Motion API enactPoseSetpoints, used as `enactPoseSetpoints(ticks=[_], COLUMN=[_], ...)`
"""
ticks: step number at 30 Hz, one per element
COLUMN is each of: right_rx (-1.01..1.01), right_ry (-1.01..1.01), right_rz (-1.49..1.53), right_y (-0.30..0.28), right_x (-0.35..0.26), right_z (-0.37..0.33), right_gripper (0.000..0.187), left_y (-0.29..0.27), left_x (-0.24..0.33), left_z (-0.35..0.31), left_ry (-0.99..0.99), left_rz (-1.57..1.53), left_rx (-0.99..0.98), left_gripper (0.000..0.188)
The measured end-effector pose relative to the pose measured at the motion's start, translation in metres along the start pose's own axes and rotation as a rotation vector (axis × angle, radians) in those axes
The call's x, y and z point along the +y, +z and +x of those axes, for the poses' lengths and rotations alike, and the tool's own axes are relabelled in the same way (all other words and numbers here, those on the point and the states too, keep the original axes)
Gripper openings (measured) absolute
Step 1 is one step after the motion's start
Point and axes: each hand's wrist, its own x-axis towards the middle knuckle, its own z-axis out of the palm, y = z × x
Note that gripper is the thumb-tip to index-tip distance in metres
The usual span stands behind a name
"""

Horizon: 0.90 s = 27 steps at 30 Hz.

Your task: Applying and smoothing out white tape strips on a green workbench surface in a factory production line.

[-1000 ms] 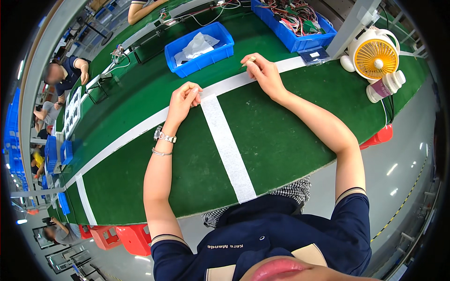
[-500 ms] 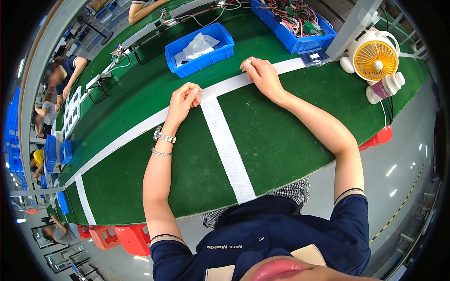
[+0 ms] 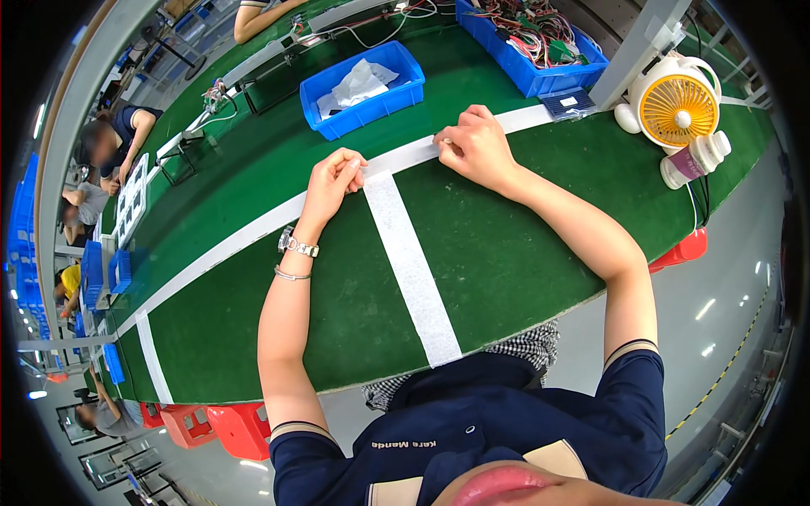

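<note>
On the green work table, my left hand is closed, thumb and fingers pinched together at the white tape strip that runs along the table. What the fingertips hold, if anything, is too small to make out. My right hand is closed too, its fingers curled inward at the same strip farther right, and their contents are hidden. From the lengthwise strip, close to my left hand, a white cross strip runs toward my body. A watch and a bracelet are on my left wrist.
Beyond my hands stands a blue bin with crumpled white material. A second blue bin holds wires. At right are a dark flat packet, a yellow-and-white fan and a white bottle. Other people work at left.
My right hand has turned and curled its fingers, its fingertips coming down toward the strip. My left hand has stayed almost in place.
</note>
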Motion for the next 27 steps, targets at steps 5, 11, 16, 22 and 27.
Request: enactPoseSetpoints(ticks=[5, 11, 16, 22, 27], right_rx=[-0.062, -0.126, -0.1, -0.18, -0.191], right_ry=[-0.111, -0.084, 0.009, 0.097, 0.087], right_rz=[-0.165, -0.324, -0.279, -0.403, -0.403], right_y=[0.008, 0.014, 0.012, 0.007, 0.008], right_x=[-0.005, -0.006, 0.006, 0.005, 0.008], right_z=[-0.011, -0.014, -0.013, -0.011, -0.01], right_gripper=[0.011, 0.017, 0.021, 0.027, 0.035], left_y=[0.0, 0.0, 0.001, 0.002, 0.001], left_x=[0.001, 0.001, 0.001, 0.003, 0.003], left_z=[0.0, -0.001, 0.0, -0.001, -0.001], left_ry=[-0.005, -0.01, -0.005, 0.001, -0.003], left_rz=[0.003, 0.001, -0.001, -0.006, -0.012], left_rx=[-0.007, -0.01, -0.009, -0.005, -0.005], left_gripper=[0.021, 0.019, 0.02, 0.02, 0.02])
